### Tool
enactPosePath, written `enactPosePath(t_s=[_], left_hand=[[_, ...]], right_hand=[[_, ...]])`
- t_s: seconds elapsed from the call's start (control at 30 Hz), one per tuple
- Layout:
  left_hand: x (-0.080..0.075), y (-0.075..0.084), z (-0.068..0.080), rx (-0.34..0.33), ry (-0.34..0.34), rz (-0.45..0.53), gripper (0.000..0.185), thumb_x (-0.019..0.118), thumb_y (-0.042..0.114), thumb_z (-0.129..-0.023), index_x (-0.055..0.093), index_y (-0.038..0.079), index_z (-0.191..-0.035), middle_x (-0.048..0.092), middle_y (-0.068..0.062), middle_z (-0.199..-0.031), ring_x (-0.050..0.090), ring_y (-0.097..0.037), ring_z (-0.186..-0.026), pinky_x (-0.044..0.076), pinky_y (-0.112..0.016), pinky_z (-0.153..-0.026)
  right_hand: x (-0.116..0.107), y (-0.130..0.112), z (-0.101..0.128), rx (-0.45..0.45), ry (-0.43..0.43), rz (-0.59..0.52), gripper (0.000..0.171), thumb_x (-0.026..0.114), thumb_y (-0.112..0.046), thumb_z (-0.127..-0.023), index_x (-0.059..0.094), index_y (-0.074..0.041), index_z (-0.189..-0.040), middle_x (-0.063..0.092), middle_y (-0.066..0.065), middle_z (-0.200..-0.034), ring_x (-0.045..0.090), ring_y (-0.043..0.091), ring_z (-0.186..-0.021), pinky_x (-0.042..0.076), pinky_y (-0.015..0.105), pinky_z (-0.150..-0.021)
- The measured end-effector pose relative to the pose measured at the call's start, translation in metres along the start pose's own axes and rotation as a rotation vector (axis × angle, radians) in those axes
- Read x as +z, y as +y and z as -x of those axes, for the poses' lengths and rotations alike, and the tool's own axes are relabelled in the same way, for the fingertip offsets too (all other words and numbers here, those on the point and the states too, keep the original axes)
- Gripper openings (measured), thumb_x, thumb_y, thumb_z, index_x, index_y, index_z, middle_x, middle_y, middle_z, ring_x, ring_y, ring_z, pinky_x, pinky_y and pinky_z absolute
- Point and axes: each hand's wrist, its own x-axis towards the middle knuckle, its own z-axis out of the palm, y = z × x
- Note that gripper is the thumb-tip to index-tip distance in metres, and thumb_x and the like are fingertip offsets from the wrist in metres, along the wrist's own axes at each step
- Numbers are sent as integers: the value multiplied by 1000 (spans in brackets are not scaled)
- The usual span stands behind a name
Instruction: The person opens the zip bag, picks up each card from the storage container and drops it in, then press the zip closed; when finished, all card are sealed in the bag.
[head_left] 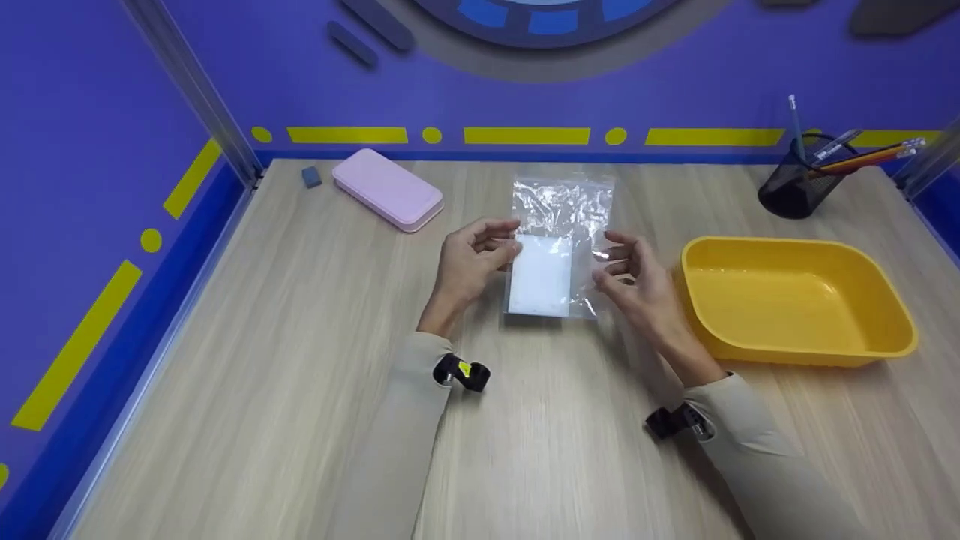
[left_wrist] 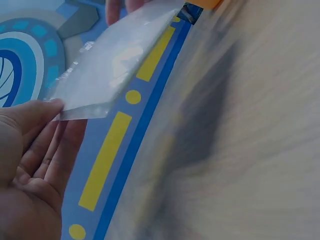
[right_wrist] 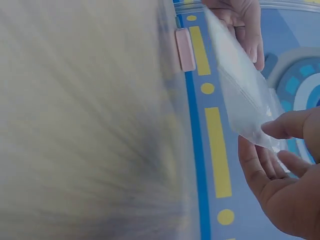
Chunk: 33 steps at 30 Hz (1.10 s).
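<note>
A clear plastic zip bag (head_left: 589,225) with a flat white rectangular item (head_left: 541,277) inside is held up over the table. The left hand (head_left: 472,259) pinches the bag's left edge between thumb and fingers, beside the white item. At the opposite edge, the right hand (head_left: 634,281) grips the bag's transparent side, its thumb in front. In the left wrist view, the bag (left_wrist: 115,60) tilts above the tabletop, with the left thumb on its near corner. The right wrist view has the bag (right_wrist: 245,95) slanting between both hands.
A yellow plastic basin (head_left: 795,352) stands just right of the right hand. Behind it is a black mesh cup (head_left: 795,184) with pencils. A pink case (head_left: 388,187) and a small dark blue block (head_left: 311,178) lie at the back left. Blue walls border the table (head_left: 300,375).
</note>
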Motion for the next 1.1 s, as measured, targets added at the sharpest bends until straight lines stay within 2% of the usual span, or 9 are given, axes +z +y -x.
enactPosePath(t_s=[0.2, 0.33, 0.5, 0.67, 0.87, 1.1], left_hand=[[-7, -10, 1, -106, -67, -132, 42, 81, -7, -89, 74, 2, -129, 75, -10, -119, 72, -20, -96, 62, -32, -77], [-8, -17, 2, -161, -117, -193, 49, 82, -8, -88, 72, 3, -134, 74, -10, -123, 72, -19, -98, 62, -31, -77], [-6, -24, 3, -206, -138, -192, 53, 81, -12, -86, 70, 1, -136, 72, -13, -124, 70, -17, -96, 62, -30, -80], [-4, -27, 4, -255, -122, -176, 53, 80, -14, -86, 69, 0, -136, 72, -15, -123, 71, -20, -96, 63, -31, -79], [-3, -29, 4, -227, -129, -338, 50, 82, -8, -86, 71, 1, -133, 74, -15, -122, 72, -21, -100, 61, -27, -81], [3, -30, 4, -208, -115, -465, 49, 83, -6, -86, 71, 3, -133, 73, -10, -127, 70, -16, -92, 58, -24, -78]], right_hand=[[-2, 8, 0, 117, -79, 97, 59, 67, 11, -97, 46, 7, -152, 61, 27, -132, 60, 30, -112, 49, 22, -94], [-3, 11, 0, 183, -124, 135, 61, 67, 10, -97, 45, 6, -154, 58, 27, -133, 58, 37, -118, 49, 29, -100], [-4, 17, 0, 193, -151, 187, 61, 69, 10, -95, 46, 9, -151, 58, 31, -134, 60, 42, -119, 49, 40, -104], [-4, 20, 1, 206, -156, 215, 60, 71, 12, -92, 49, 9, -149, 59, 31, -134, 61, 41, -119, 50, 33, -100], [-6, 24, 2, 207, -185, 231, 58, 68, 13, -91, 52, 10, -146, 61, 30, -131, 61, 40, -117, 49, 20, -92], [-6, 27, 3, 198, -167, 228, 53, 73, 10, -89, 58, 10, -140, 63, 28, -129, 62, 37, -113, 50, 19, -89]])
